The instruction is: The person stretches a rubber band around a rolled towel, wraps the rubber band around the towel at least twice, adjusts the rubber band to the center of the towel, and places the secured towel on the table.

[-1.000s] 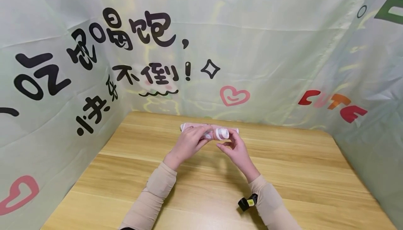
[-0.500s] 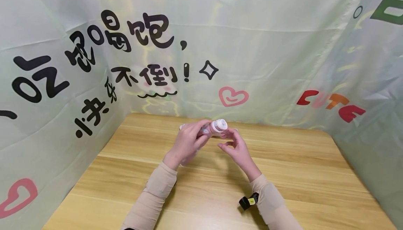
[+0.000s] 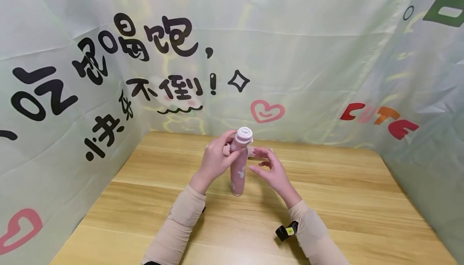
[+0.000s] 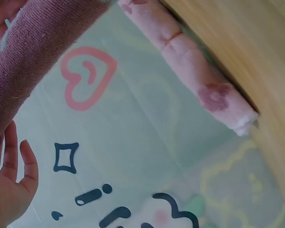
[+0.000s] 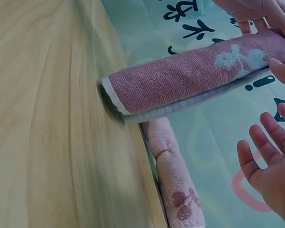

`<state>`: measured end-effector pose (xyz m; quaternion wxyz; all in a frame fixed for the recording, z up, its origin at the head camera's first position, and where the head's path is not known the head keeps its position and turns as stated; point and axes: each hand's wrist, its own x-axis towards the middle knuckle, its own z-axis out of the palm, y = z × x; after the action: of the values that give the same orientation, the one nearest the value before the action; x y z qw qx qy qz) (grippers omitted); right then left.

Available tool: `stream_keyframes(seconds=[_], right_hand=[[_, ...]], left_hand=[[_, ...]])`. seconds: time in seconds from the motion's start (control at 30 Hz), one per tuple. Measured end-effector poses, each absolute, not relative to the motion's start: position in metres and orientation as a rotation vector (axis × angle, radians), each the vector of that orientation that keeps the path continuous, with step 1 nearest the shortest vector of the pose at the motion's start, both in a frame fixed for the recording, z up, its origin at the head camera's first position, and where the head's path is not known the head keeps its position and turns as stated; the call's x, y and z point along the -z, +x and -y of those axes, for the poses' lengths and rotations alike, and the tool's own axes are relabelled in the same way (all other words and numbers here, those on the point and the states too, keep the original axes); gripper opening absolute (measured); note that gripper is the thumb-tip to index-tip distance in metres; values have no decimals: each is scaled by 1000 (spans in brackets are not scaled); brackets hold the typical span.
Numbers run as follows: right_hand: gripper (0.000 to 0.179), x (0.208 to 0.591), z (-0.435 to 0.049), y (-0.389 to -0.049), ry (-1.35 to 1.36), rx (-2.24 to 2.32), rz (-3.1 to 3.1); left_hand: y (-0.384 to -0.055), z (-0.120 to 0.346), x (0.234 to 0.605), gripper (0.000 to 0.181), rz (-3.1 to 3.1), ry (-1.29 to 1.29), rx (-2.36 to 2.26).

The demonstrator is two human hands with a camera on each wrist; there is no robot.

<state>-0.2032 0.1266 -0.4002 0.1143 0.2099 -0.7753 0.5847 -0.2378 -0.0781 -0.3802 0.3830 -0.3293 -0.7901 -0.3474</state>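
In the head view my left hand (image 3: pixel 215 158) grips a dusky pink rolled towel (image 3: pixel 238 172) near its top, thumb across the front. The roll stands nearly upright, its white spiral end up and its lower end close over the table. White bow-like motifs mark it, and the right wrist view shows a pale checked edge (image 5: pixel 180 105) along its side. My right hand (image 3: pixel 272 172) is just right of the roll, fingers loosely bent and holding nothing. Behind both hands lies a second, paler pink rolled towel (image 5: pixel 173 175) with darker motifs, partly hidden in the head view.
The wooden table (image 3: pixel 326 200) extends around the hands. Printed fabric (image 3: pixel 308 63) hangs behind it and at both sides. A black device with a yellow label (image 3: pixel 287 231) is strapped at the right wrist.
The left hand has turned the dusky pink rolled towel from lying nearly level to standing nearly upright. The right hand has hardly moved, and the paler roll stays at the back.
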Motion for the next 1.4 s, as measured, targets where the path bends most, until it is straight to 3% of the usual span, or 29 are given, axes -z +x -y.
stream_keyframes(seconds=[0.47,0.97,1.27,1.4], right_hand=[[50,437,-120,-222,672,-1585,2299],[74,429,-67,-219,681,-1144,2626],[76,421,-45,-222,538,-1012,2703],[66,424,-41,-225,535,-944,2685]], left_hand=[[-239,138,400,81,2083,-607,1027],[-239,158,409,75,2236,-506,1198],[-241,154,416,75,2360,-453,1242],[-242,152,419,75,2384,-454,1230]])
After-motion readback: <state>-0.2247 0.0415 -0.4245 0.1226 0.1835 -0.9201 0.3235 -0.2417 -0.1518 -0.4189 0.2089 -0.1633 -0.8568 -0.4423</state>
